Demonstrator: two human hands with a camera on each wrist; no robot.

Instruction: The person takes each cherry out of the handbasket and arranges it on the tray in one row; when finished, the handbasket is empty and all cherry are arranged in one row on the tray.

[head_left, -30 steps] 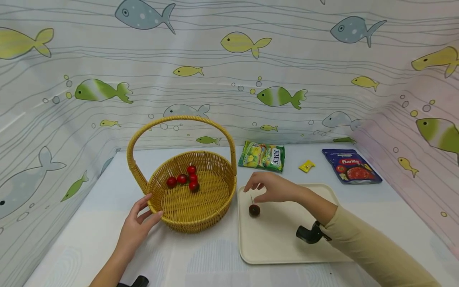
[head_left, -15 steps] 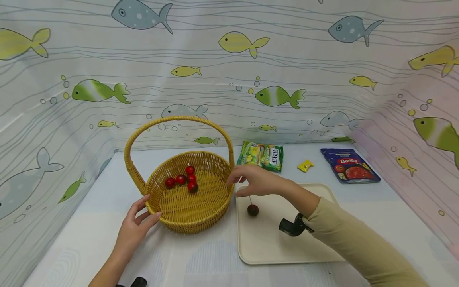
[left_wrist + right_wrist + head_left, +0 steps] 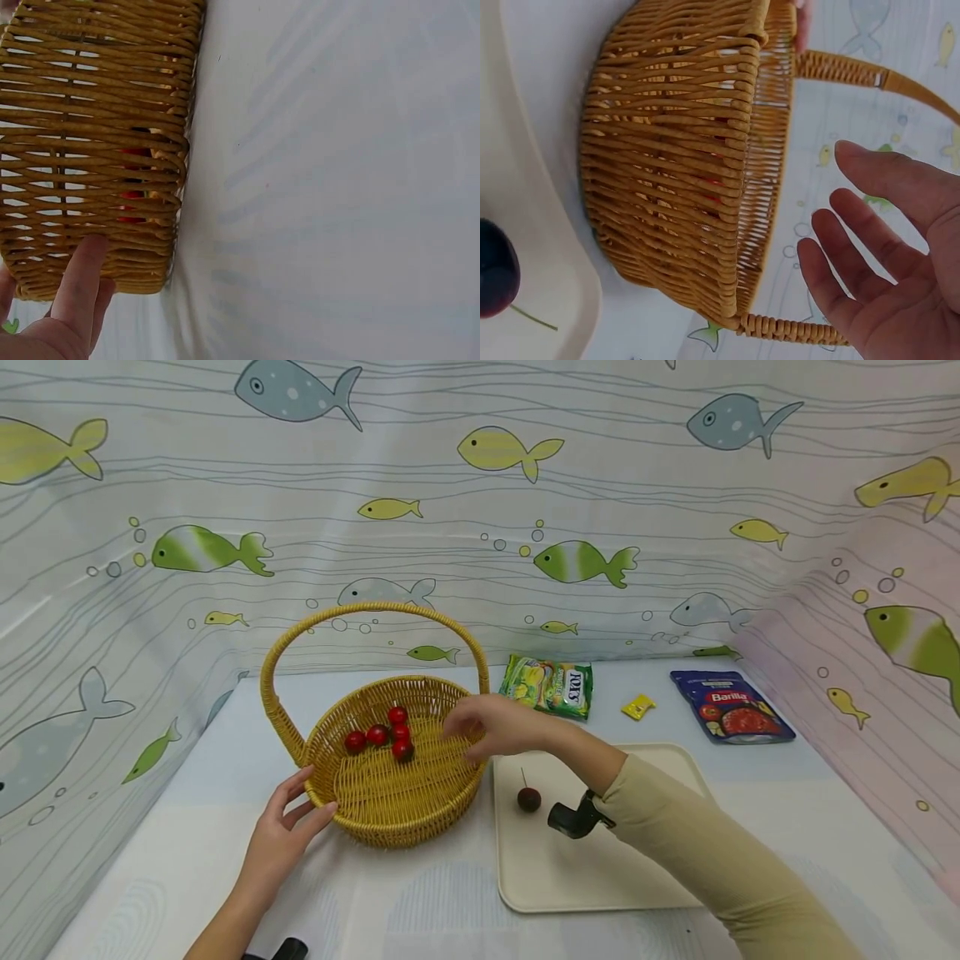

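Observation:
A yellow woven basket (image 3: 405, 802) with a tall hoop handle holds several red cherries (image 3: 378, 736) towards its back left. My left hand (image 3: 281, 835) grips the basket's front-left rim, and its fingers lie on the outer weave in the left wrist view. Over the basket's right rim hovers my right hand (image 3: 498, 727), fingers loosely bent. In the right wrist view, nothing is between the thumb and fingers of that hand. One dark cherry (image 3: 528, 800), stem up, sits on a cream tray (image 3: 600, 885) at the basket's right.
Behind the tray lie a green and yellow FOX'S bag (image 3: 551, 687), a small yellow packet (image 3: 639, 706) and a dark blue Barilla pouch (image 3: 731, 706). A fish-print sheet (image 3: 480, 552) stands as a wall behind the table and at both sides.
My right hand has moved left, from above the dark cherry on the tray to over the basket's right rim, carrying nothing visible. My left hand has stayed on the basket.

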